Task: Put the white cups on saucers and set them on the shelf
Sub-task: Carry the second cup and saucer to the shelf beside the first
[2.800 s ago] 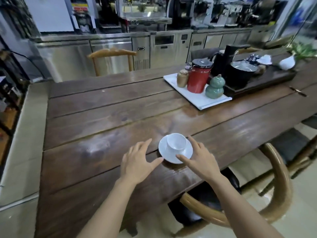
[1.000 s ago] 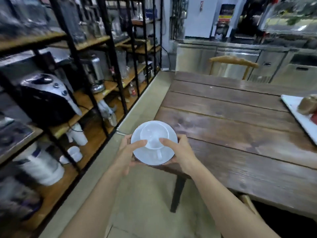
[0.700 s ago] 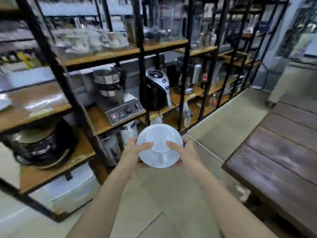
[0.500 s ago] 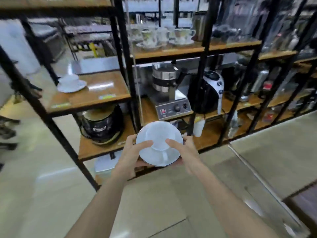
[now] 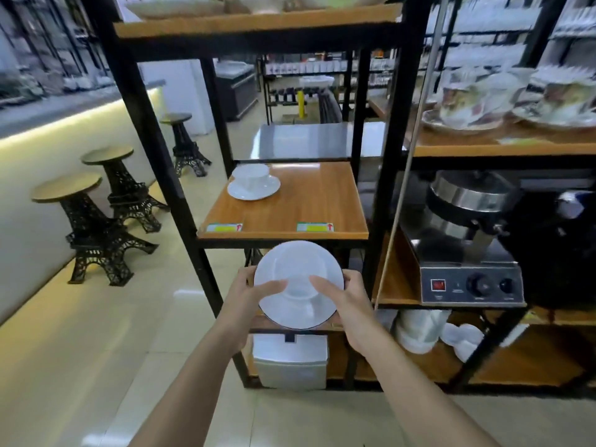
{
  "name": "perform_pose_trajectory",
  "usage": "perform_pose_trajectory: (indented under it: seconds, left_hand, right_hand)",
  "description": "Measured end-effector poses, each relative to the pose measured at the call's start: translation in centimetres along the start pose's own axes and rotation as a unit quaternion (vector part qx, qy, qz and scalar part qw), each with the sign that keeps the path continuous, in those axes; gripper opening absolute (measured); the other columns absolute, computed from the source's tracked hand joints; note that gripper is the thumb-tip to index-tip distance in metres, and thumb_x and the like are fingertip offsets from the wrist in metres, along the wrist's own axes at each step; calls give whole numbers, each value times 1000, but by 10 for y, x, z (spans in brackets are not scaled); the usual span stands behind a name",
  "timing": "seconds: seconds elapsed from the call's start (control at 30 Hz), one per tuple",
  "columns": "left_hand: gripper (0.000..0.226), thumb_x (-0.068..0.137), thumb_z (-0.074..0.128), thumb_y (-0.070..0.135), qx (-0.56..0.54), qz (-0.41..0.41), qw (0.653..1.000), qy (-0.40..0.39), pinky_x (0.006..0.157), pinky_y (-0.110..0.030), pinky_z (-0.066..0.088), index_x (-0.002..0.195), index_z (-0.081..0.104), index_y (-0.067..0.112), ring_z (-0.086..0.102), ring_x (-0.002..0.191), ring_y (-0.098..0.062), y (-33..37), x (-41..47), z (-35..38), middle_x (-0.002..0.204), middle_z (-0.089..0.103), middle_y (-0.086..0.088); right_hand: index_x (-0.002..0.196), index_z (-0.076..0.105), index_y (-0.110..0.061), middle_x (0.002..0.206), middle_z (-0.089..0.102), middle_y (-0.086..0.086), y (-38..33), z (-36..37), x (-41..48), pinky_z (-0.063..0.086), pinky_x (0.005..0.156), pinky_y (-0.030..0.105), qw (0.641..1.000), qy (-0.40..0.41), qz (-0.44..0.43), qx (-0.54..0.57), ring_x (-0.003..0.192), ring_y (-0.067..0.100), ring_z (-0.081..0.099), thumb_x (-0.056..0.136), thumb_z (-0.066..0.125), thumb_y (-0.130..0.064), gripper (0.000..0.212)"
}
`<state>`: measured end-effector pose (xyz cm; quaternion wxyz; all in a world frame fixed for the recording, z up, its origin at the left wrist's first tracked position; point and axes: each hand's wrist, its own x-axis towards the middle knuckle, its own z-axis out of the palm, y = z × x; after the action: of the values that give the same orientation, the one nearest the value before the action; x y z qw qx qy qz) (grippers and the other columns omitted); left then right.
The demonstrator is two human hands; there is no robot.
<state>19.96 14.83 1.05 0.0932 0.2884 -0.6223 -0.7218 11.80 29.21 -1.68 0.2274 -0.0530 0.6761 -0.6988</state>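
A white saucer [image 5: 298, 256] with a white cup [image 5: 298, 287] standing on it is held in front of me, just below the front edge of a wooden shelf board [image 5: 309, 204]. My left hand [image 5: 250, 293] grips the saucer's left side and my right hand [image 5: 345, 295] its right side, thumbs resting over the rim beside the cup. Another white cup [image 5: 251, 174] sits on its saucer [image 5: 253, 190] at the back left of that shelf board. The rest of the board is bare wood.
Black metal uprights [image 5: 154, 150] frame the shelf. To the right stands a steel appliance with knobs [image 5: 464, 253]; patterned cups [image 5: 467, 101] sit on the shelf above it. A white box [image 5: 290, 361] is on the bottom shelf. Black stools [image 5: 90, 227] stand left on the tiled floor.
I have turned away from the table and come up close to the shelf, carrying the cup and saucer in both hands. The shelf board with the other cup now lies straight ahead.
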Motion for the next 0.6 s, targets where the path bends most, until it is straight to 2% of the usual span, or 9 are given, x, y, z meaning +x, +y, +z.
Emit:
perform_pose_trajectory:
  seconds: [0.1, 0.2, 0.27, 0.33, 0.4, 0.47, 0.53, 0.6]
  left_hand:
    - [42, 80, 70, 14, -14, 20, 1000, 10, 48, -29, 55, 119, 52, 17, 61, 93, -18, 18, 42, 0, 110, 59, -1]
    - [42, 79, 69, 14, -6, 22, 1000, 3, 45, -23, 52, 120, 59, 13, 60, 95, -19, 31, 81, 1, 113, 62, -5]
    - [43, 77, 70, 16, -2, 15, 1000, 6, 50, -30, 56, 118, 60, 11, 60, 99, -24, 37, 108, 3, 115, 62, -8]
    - [51, 71, 73, 19, -9, 4, 1000, -4, 63, -44, 61, 119, 59, 11, 60, 104, -30, 42, 137, 5, 118, 62, -10]
    - [58, 65, 75, 23, -12, 0, 1000, -25, 70, -49, 61, 120, 59, 12, 60, 107, -33, 50, 161, 9, 120, 63, -10]
    - [65, 61, 77, 27, -4, -11, 999, -44, 71, -49, 61, 122, 59, 14, 60, 106, -31, 61, 183, 13, 120, 63, -7]
    - [58, 66, 78, 24, -2, -21, 998, -59, 72, -47, 61, 120, 59, 15, 62, 100, -26, 72, 204, 18, 117, 64, -5]
    - [35, 72, 76, 18, -1, -21, 997, -71, 73, -47, 60, 105, 63, 15, 63, 92, -22, 86, 222, 25, 109, 65, -5]
  right_hand:
    - [121, 39, -19, 113, 54, -1, -20, 10, 47, 59, 77, 42, 1000, 1, -16, 6, 99, 14, 57, 73, 76, -34, 63]
    - [120, 41, -20, 113, 55, -4, -29, 18, 80, 59, 67, 35, 999, 15, -23, 17, 98, 12, 57, 74, 77, -31, 60]
    - [115, 39, -22, 105, 54, -8, -35, 22, 102, 54, 68, 25, 999, 28, -29, -2, 91, 8, 55, 76, 75, -32, 54]
    - [112, 36, -23, 99, 52, -10, -43, 24, 126, 44, 66, 17, 997, 49, -44, -25, 86, 3, 52, 77, 74, -32, 52]
    - [113, 37, -20, 99, 52, -8, -51, 25, 148, 41, 66, 17, 996, 74, -52, -27, 86, 2, 51, 77, 74, -32, 53]
    - [114, 37, -18, 97, 50, -9, -58, 26, 168, 42, 68, 20, 994, 97, -49, -22, 85, 2, 50, 78, 72, -33, 53]
    - [115, 39, -17, 100, 51, -5, -67, 26, 184, 43, 70, 26, 992, 116, -33, -31, 85, 5, 51, 78, 72, -35, 53]
    - [113, 41, -16, 99, 52, -4, -78, 24, 198, 43, 69, 26, 990, 130, -28, -37, 85, 8, 51, 80, 69, -34, 47]
